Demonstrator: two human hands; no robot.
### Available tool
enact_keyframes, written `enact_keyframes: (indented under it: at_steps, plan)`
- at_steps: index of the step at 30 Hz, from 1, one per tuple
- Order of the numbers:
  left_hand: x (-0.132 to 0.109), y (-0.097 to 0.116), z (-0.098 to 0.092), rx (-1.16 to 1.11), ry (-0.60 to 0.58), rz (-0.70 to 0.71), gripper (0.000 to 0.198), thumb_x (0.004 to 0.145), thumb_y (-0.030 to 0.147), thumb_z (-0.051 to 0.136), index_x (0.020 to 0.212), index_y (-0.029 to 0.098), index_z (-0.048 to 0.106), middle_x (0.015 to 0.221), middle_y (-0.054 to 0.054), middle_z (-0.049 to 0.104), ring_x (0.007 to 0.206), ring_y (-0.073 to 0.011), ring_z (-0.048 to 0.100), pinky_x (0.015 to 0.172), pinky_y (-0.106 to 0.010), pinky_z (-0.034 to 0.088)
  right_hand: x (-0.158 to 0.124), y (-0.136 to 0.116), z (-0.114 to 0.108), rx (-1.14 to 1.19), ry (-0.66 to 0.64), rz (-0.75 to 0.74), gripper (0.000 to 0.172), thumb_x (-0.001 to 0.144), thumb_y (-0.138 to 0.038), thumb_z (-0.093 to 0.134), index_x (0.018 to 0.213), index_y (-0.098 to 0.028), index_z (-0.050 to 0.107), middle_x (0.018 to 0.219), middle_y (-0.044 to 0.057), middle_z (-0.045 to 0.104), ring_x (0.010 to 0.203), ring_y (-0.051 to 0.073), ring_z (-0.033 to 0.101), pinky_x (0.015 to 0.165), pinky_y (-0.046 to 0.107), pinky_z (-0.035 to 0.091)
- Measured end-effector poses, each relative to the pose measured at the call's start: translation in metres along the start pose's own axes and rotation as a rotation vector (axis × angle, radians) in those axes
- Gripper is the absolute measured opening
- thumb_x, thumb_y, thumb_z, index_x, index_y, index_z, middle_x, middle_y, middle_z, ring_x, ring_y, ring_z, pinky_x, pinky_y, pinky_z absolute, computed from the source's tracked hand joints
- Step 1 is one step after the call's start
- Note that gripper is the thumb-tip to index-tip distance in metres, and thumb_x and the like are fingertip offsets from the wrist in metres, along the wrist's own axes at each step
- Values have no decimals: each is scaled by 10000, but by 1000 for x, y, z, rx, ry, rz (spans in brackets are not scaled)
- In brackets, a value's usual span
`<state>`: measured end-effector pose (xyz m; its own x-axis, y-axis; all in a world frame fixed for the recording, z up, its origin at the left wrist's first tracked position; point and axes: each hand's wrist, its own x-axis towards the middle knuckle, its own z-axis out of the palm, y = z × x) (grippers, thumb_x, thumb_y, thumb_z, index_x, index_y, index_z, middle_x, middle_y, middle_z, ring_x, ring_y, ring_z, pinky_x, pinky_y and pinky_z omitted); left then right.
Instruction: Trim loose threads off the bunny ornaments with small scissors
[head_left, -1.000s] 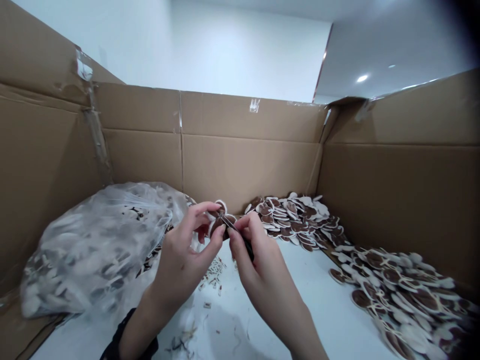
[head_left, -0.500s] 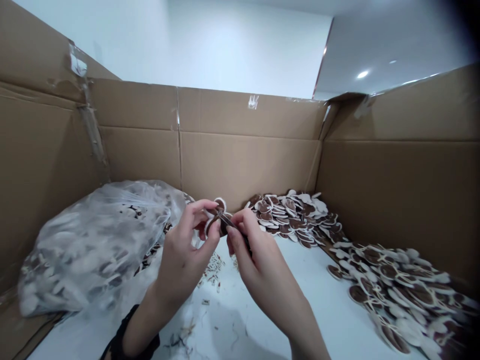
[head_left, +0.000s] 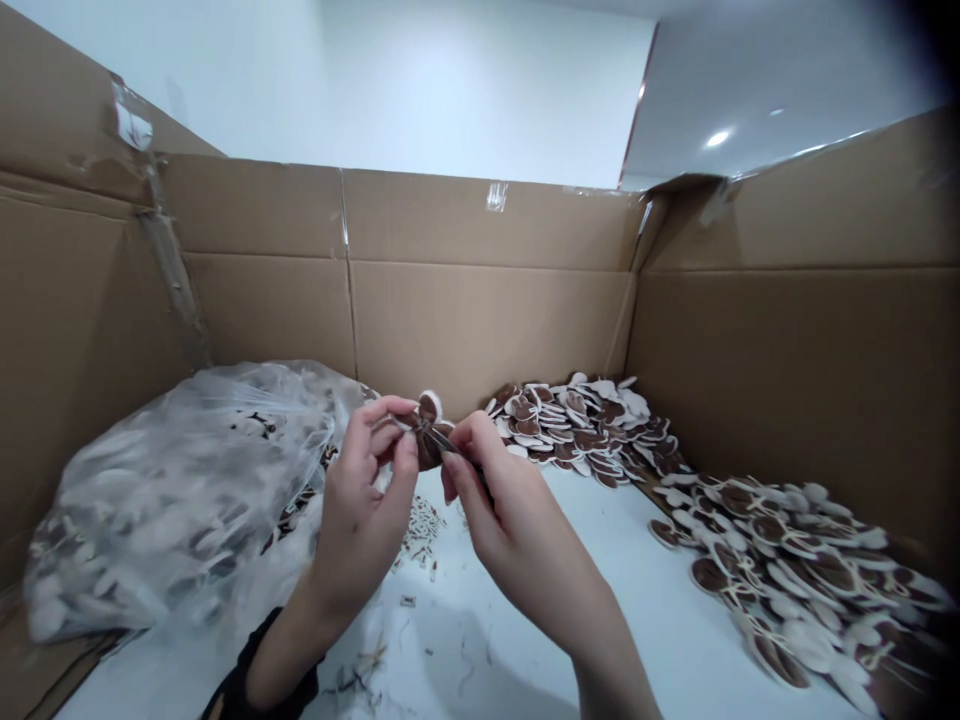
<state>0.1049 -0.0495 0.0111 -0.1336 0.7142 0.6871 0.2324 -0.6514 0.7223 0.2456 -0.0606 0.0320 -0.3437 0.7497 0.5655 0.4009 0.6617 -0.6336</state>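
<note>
Patch [head_left: 427, 452], right of the bag [head_left: 187, 480], sits pinched in the half-curled left hand [head_left: 364, 505], while the right hand [head_left: 517, 505], closed around a slim tool [head_left: 446, 443], holds its tip so close that a slip could tear fabric or prick fingers.

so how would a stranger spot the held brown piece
Start at the brown cardboard wall across the back. Low in front, the bare left hand pinches a brown, white-edged, round-lobed piece. Unlike the brown-and-white pieces heaped at right, it's held up.
</note>
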Motion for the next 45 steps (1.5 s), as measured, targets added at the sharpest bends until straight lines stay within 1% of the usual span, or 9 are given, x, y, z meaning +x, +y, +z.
enact_keyframes:
  at_steps: [4,9,12,17,21,27,38,42,45]
  plan:
    - [-1,1,-2,68,7,48,170,972,248,495,1142,245,503,986,-34,677,829,-142,677,534,-160,509,2,1,-3,19,7,-14,159,995,-222,351,843,-235,395,693,-35,496,562,120,433,513,253,304]
    - [-4,0,0,345,64,233,243,927,162,535,1154,241,502,1055,-29,686,914,-165,694,689,-230,553,7,6,1,58,40,-3,161,995,-228,364,839,-235,402,696,-32,520,564,122,447,518,245,317]
    - [-4,1,2,366,45,230,233,917,156,539,1131,237,495,1042,-31,690,904,-171,697,663,-232,542,10,8,5,68,117,-30,156,979,-204,386,827,-232,399,685,-33,522,544,119,451,520,236,330]
    - [-3,6,0,114,-40,25,184,943,199,529,1109,259,478,921,1,678,760,-119,665,617,-182,525,9,8,10,-14,214,-131,126,945,-154,418,845,-229,433,668,-38,529,499,109,422,507,236,315]
    - [-4,10,-3,-136,-89,-73,161,947,195,530,1079,274,482,799,41,626,696,-80,621,638,-140,518,9,4,10,218,229,-138,145,952,-186,451,814,-229,458,666,-36,522,542,106,466,509,224,339]
    - [-3,12,-1,-496,-170,-114,85,947,190,541,983,259,506,685,65,567,537,-44,521,504,-88,462,10,5,7,848,64,18,215,917,-340,562,770,-231,450,516,-100,341,418,69,221,393,191,208]
    - [-3,17,0,-927,-270,-208,196,860,309,705,909,244,527,541,89,447,418,-18,350,433,-61,345,11,8,15,1333,-207,235,314,809,-410,679,838,-243,415,476,-136,304,372,34,55,304,147,62]
    - [-2,16,0,-972,-208,-246,222,797,288,750,905,234,564,546,83,443,409,-23,311,409,-79,339,13,9,21,1361,-214,187,282,828,-384,662,828,-240,421,464,-133,318,362,38,70,296,147,76]
    - [1,11,-3,-811,-135,-195,184,833,324,703,922,219,580,604,57,483,460,-42,383,422,-96,360,12,5,23,1155,-42,88,273,911,-388,590,767,-222,428,481,-103,365,396,48,177,350,155,147]
